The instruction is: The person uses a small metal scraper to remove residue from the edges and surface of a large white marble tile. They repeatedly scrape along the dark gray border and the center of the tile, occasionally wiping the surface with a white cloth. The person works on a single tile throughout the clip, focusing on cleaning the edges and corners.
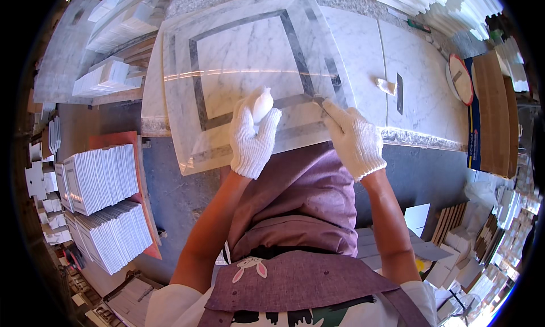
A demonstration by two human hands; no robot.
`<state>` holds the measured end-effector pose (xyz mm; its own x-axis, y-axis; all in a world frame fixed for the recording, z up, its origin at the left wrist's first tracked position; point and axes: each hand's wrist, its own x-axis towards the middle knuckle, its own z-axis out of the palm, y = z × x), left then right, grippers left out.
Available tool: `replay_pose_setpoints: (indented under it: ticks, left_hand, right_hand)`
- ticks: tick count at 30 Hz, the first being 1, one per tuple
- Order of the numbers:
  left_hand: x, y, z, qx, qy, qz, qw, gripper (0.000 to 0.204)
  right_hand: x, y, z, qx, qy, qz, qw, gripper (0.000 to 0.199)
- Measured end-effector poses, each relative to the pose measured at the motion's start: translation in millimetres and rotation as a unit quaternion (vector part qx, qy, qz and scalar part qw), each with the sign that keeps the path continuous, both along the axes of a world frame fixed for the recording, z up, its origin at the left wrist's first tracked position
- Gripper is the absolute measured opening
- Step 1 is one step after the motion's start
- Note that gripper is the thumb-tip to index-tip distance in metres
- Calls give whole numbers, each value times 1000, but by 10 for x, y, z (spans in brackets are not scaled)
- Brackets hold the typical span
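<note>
In front of me lies a large square stone tile (250,49), pale veined marble with a dark inlaid frame, tilted on a marble-topped bench. My left hand (254,137), in a white knitted glove, is closed around a soft-looking white lump with a pointed tip (263,104); its exact kind is unclear. My right hand (355,137), gloved likewise, grips a small thin metal tool (319,99). The tool's tip is at the lower right corner of the dark frame. Both hands are over the tile's near part.
Right of the tile, a crumpled white piece (386,86) and a flat dark metal blade (399,94) lie on the bench top (420,60). A round container (458,79) and a cardboard box (495,114) stand farther right. Stacked tiles (108,179) stand at lower left.
</note>
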<state>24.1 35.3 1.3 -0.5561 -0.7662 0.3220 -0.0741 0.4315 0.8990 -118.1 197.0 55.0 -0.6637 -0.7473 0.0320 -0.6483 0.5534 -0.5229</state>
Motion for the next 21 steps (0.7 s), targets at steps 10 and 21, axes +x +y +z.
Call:
replay_pose_setpoints:
  ticks: [10,21]
  left_hand:
    - [2,20,46,15,-11,6,1000,42]
    - [4,5,35,6,-14,0,1000,41]
  right_hand:
    - [-48,-20,7,6,12,15,1000,34]
    - [-52,23,65,-4,7,20,1000,34]
